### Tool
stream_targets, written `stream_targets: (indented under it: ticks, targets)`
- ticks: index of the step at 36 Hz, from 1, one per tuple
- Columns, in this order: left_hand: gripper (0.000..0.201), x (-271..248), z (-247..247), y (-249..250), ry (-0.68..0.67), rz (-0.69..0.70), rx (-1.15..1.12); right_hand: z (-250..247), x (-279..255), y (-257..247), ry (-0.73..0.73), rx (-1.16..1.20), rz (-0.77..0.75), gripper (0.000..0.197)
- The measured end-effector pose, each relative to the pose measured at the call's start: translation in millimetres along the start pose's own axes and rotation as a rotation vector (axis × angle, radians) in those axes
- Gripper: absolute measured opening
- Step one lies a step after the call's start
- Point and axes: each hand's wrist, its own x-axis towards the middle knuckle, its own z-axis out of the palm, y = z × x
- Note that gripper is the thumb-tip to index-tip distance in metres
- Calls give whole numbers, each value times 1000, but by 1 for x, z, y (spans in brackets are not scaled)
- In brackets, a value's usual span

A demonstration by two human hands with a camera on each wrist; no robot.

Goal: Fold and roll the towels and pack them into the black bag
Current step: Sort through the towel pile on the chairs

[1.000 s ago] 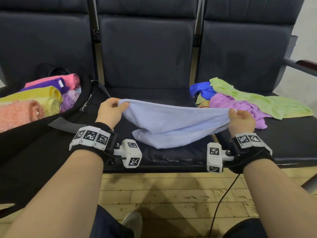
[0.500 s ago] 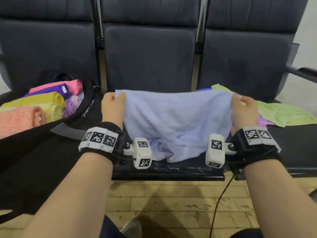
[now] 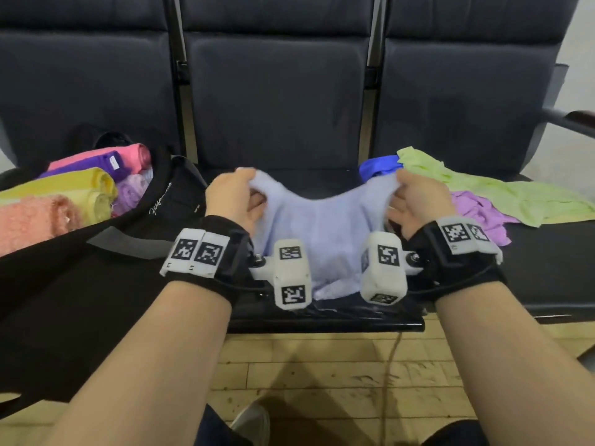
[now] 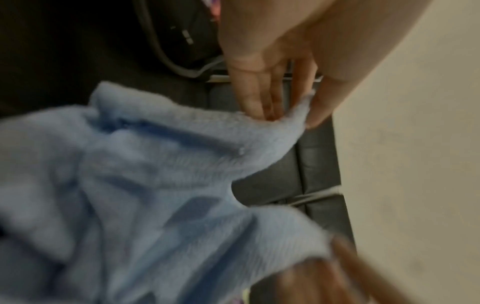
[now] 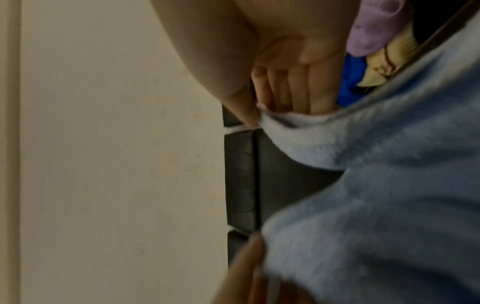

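A light blue towel (image 3: 322, 230) hangs between my hands over the middle seat, its top edge sagging and its lower part bunched on the cushion. My left hand (image 3: 252, 188) pinches its left top corner (image 4: 298, 115) between thumb and fingers. My right hand (image 3: 395, 188) pinches the right top corner (image 5: 270, 117) the same way. The black bag (image 3: 96, 252) lies open on the left seat, holding rolled towels: pink (image 3: 135, 156), purple (image 3: 106, 164), yellow (image 3: 74, 188) and peach (image 3: 35, 220).
Loose towels are piled on the right seat: green (image 3: 502, 194), lilac (image 3: 479, 217) and dark blue (image 3: 376, 165). Seat backs (image 3: 277, 91) rise right behind. An armrest (image 3: 576, 120) sticks out at far right. A wooden floor (image 3: 322, 375) and a cable (image 3: 391, 365) lie below the seat edge.
The hands have come closer together and a little lower. The towel, held up taut and flat before, now sags in the middle and bunches on the seat.
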Motion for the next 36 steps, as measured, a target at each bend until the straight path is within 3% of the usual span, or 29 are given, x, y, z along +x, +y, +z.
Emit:
stream_targets:
  ticks: [2,6,8,12,17,28,36]
  targets:
    - [8,-18,18,4,-73,101,80,16,-14,-6,-106,-24,-42,16]
    - [22,-28,33,-13,-118,350,430,38,-37,4,-266,-252,-126,12]
    - [24,-28,33,-24,-138,401,497,43,-41,14,-291,-291,-153,12]
    - [21,-28,31,-30,-171,401,590,42,-45,22,-277,-317,-143,17]
    - [17,-30,29,-29,-193,440,650,42,-45,19,-302,-328,-143,3]
    - [23,-33,34,-31,-214,440,698,44,-43,25,-239,-377,-178,8]
    - [25,-36,32,-25,-496,281,726,36,-36,26,-239,-358,-145,6]
